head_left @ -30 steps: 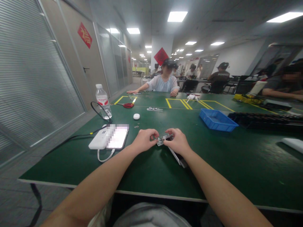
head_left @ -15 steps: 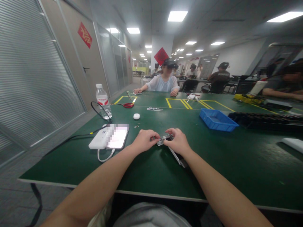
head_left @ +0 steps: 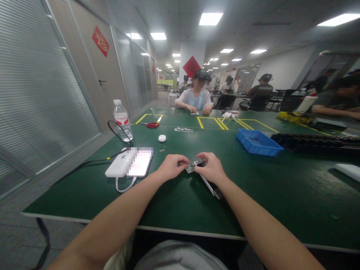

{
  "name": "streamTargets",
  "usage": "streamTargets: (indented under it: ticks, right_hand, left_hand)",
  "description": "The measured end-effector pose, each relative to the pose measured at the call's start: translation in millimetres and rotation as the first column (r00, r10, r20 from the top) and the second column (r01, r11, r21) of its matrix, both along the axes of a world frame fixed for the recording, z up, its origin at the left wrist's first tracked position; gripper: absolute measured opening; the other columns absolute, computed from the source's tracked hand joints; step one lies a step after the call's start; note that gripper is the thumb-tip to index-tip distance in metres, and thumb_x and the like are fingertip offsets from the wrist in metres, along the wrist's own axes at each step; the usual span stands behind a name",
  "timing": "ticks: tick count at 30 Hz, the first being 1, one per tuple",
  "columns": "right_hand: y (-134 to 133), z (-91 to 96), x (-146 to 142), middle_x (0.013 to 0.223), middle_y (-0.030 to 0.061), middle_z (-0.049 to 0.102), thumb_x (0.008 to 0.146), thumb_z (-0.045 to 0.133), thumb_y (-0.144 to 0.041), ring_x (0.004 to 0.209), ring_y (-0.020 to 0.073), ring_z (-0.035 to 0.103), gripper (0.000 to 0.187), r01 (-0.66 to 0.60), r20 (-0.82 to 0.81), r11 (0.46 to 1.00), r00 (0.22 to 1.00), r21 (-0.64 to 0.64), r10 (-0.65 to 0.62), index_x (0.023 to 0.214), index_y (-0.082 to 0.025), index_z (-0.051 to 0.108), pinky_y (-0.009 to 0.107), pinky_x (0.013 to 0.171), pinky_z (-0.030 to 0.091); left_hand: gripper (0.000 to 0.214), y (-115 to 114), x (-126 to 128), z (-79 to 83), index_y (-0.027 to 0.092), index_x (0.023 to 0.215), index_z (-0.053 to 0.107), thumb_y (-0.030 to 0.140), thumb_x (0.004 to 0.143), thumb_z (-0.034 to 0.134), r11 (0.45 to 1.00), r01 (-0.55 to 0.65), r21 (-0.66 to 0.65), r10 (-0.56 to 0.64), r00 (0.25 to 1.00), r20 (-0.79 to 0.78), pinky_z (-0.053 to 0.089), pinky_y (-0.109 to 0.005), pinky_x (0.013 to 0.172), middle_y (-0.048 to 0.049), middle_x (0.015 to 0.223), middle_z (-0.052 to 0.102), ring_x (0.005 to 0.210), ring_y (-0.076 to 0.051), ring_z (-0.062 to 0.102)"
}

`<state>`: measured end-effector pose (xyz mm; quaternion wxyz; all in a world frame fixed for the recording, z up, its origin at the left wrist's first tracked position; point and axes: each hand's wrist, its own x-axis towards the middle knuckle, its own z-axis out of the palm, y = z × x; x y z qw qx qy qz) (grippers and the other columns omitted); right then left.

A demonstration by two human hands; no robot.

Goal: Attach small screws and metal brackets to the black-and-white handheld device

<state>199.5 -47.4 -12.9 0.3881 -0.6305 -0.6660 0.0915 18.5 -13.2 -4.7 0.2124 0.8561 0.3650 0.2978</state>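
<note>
My right hand is wrapped round the upper part of a long narrow piece with a dark face and a white edge. Its lower end points toward me at the right. From its far end, a small silver metal plate with holes sticks out to the left, between my hands. At that plate's left edge, my left hand has its thumb and forefinger pinched together; what they hold is too small to tell. A few tiny rings lie on the green table beyond my left hand.
At left are a phone, a white power bank and a water bottle. A white case and red-handled scissors lie farther back. A blue tray stands at right. A person sits opposite.
My hands and the long piece have barely moved. The person opposite has brought one hand inward from the left, close to the other hand.
</note>
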Motion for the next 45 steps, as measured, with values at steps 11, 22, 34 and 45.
streamTargets:
  ticks: [11,22,34,45]
  right_hand:
    - [0.8,-1.8,-0.2,0.086,0.0042,0.058,0.055,0.066,-0.025,0.078,0.0173,0.057,0.037,0.004,0.003,1.000,1.000,-0.006,-0.004,0.091,-0.018,0.066,0.030,0.074,0.047]
    - [0.0,-2.6,-2.5,0.087,0.0049,0.058,0.055,0.066,-0.024,0.077,0.0170,0.057,0.037,-0.007,0.004,1.000,1.000,-0.010,0.007,0.091,-0.017,0.066,0.031,0.074,0.047]
    - [-1.2,-0.9,-4.0,0.087,0.0039,0.058,0.055,0.065,-0.024,0.078,0.0168,0.057,0.037,-0.029,0.005,1.000,1.000,-0.008,0.029,0.091,-0.017,0.066,0.030,0.076,0.046]
    - [-1.6,-0.1,-3.1,0.087,0.0039,0.058,0.055,0.065,-0.025,0.077,0.0168,0.057,0.037,-0.033,-0.003,0.999,0.999,-0.005,0.033,0.091,-0.018,0.066,0.030,0.074,0.046]
  left_hand:
    - [0.012,-0.9,0.6,-1.2,0.018,0.084,0.069,0.020,0.076,0.061,0.998,0.013,0.068,-0.008,0.997,-0.074,0.044,-0.021,0.069,0.0002,0.076,0.068,0.069,-0.011,0.060]
    - [0.009,-3.3,1.8,0.5,0.020,0.081,0.069,0.024,0.076,0.063,0.987,0.029,0.156,-0.003,0.986,-0.165,0.040,-0.023,0.074,0.0011,0.079,0.069,0.073,-0.013,0.062]
    - [0.011,-1.5,1.0,0.8,0.021,0.081,0.068,0.030,0.077,0.065,0.981,0.054,0.186,-0.015,0.979,-0.203,0.036,-0.026,0.078,0.0024,0.079,0.069,0.077,-0.013,0.062]
    - [0.009,-1.7,-0.2,1.0,0.021,0.083,0.069,0.026,0.078,0.063,0.983,0.063,0.174,-0.033,0.985,-0.171,0.038,-0.026,0.078,0.0010,0.084,0.071,0.080,-0.015,0.063]
